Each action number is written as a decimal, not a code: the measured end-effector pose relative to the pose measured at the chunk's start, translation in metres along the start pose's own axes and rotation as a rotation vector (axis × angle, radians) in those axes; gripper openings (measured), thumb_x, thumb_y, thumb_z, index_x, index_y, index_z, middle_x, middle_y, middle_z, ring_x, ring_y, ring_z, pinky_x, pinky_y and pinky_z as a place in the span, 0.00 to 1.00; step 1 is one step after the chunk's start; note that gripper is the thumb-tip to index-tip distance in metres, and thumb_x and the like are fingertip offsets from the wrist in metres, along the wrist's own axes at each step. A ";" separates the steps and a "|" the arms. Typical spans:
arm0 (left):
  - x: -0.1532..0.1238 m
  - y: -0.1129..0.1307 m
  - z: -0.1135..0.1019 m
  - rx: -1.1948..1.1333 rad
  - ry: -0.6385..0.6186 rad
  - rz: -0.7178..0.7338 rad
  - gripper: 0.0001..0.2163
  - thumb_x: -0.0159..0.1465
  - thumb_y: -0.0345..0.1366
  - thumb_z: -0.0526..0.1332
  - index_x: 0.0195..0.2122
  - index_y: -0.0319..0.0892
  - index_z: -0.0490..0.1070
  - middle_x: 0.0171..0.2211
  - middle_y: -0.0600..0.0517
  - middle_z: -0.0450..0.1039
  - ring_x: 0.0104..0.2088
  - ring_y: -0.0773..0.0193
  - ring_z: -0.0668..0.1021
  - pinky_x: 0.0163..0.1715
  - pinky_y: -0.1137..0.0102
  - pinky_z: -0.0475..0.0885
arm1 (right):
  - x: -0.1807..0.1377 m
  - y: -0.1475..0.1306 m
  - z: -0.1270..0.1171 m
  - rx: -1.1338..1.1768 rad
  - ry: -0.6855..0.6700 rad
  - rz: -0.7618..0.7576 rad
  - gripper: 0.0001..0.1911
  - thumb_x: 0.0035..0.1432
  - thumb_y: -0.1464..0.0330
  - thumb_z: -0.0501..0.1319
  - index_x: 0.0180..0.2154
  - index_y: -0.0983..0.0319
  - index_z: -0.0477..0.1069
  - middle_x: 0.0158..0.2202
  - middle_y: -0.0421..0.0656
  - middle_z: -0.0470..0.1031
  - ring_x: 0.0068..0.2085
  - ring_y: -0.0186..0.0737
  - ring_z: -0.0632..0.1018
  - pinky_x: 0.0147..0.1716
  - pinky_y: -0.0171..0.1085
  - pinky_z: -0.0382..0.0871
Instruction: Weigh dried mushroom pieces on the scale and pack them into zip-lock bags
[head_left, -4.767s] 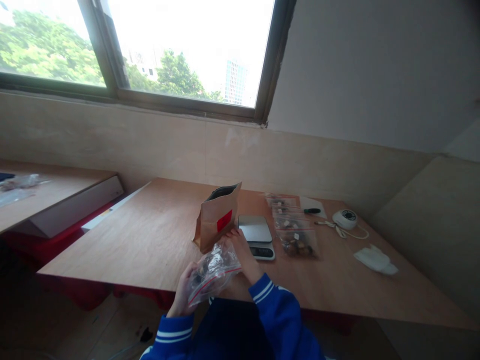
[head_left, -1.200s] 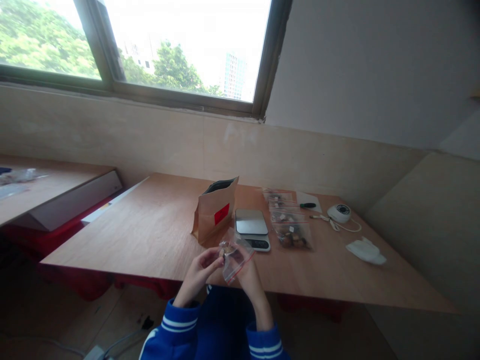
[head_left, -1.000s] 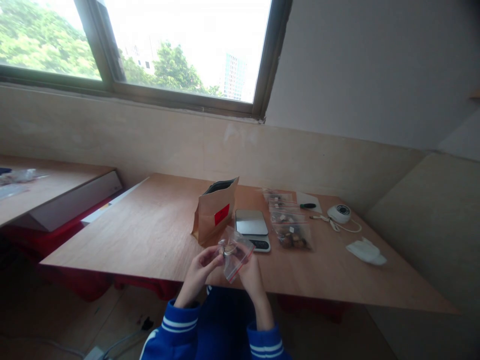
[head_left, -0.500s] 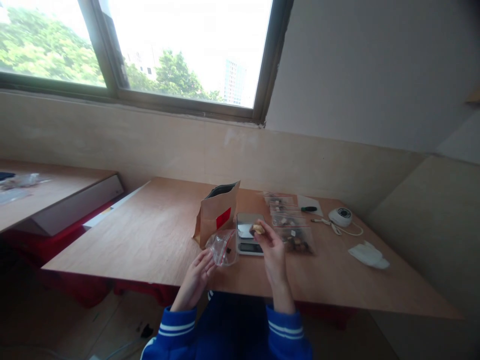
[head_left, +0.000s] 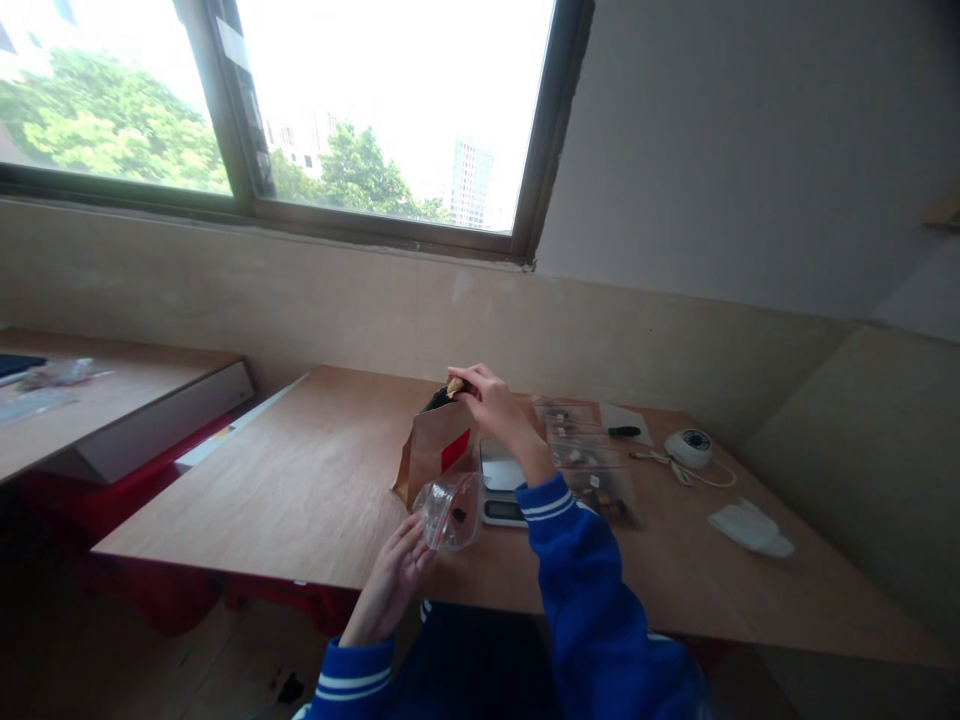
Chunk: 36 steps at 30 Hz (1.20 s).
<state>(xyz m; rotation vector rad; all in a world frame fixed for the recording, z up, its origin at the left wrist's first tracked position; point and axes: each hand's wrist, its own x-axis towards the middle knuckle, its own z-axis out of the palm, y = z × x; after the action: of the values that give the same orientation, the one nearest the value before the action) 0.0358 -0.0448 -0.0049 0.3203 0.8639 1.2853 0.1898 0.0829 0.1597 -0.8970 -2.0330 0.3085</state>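
My right hand (head_left: 491, 404) reaches forward and pinches a small tan nut-like piece (head_left: 454, 384) right at the open mouth of the brown paper bag (head_left: 435, 452), which stands upright with a red label. My left hand (head_left: 397, 577) holds a clear zip bag (head_left: 451, 511) with a red seal strip near the table's front edge; the bag looks nearly empty, with a small dark bit inside. A small silver kitchen scale (head_left: 501, 484) sits just right of the paper bag, partly hidden by my blue sleeve.
Several filled clear zip bags (head_left: 592, 470) lie in a row right of the scale. Farther right are a dark pen on paper (head_left: 624, 431), a white round device with a cord (head_left: 691, 446) and a crumpled white cloth (head_left: 751, 528). Another desk (head_left: 112, 400) stands at left.
My right hand took a piece out of the zip bag and carried it forward from above the scale to the paper bag's mouth. My left hand kept the zip bag, now nearly emptied.
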 end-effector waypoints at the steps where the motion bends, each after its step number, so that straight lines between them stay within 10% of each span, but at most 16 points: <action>1: 0.001 0.000 -0.001 0.002 -0.020 0.001 0.12 0.60 0.26 0.60 0.45 0.38 0.70 0.40 0.46 0.79 0.39 0.64 0.81 0.42 0.73 0.75 | -0.001 0.003 -0.001 0.017 -0.025 -0.008 0.20 0.56 0.79 0.57 0.50 0.62 0.72 0.43 0.46 0.74 0.45 0.39 0.76 0.48 0.39 0.69; 13: 0.000 -0.001 0.002 -0.005 -0.097 -0.006 0.13 0.59 0.30 0.63 0.46 0.38 0.70 0.43 0.45 0.78 0.42 0.63 0.80 0.44 0.72 0.73 | -0.010 0.006 -0.009 -0.011 -0.164 -0.050 0.19 0.58 0.78 0.51 0.47 0.59 0.73 0.43 0.42 0.77 0.44 0.37 0.74 0.51 0.41 0.64; 19: 0.000 -0.001 0.005 -0.038 -0.115 -0.007 0.13 0.60 0.30 0.62 0.46 0.40 0.70 0.44 0.47 0.77 0.41 0.64 0.80 0.43 0.73 0.73 | -0.025 -0.003 -0.015 0.017 -0.009 -0.070 0.30 0.52 0.83 0.48 0.54 0.60 0.68 0.48 0.45 0.70 0.46 0.37 0.71 0.48 0.37 0.65; 27: 0.002 -0.006 0.010 -0.055 -0.212 0.010 0.16 0.61 0.33 0.61 0.50 0.41 0.69 0.47 0.48 0.75 0.46 0.63 0.78 0.46 0.73 0.72 | -0.105 -0.018 -0.014 0.262 -0.125 0.202 0.20 0.52 0.82 0.49 0.26 0.61 0.77 0.31 0.41 0.73 0.36 0.35 0.75 0.38 0.34 0.68; 36: -0.002 -0.005 0.014 -0.114 -0.149 -0.014 0.16 0.60 0.30 0.58 0.50 0.40 0.71 0.45 0.46 0.77 0.43 0.60 0.79 0.46 0.70 0.73 | -0.138 -0.010 0.022 0.204 -0.263 0.232 0.17 0.52 0.78 0.60 0.43 0.56 0.75 0.47 0.42 0.74 0.40 0.38 0.76 0.40 0.36 0.69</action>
<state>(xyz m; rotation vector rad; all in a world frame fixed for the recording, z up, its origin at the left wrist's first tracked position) 0.0492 -0.0453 0.0015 0.3146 0.6632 1.2755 0.2177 -0.0174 0.0664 -1.0065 -2.0869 0.7837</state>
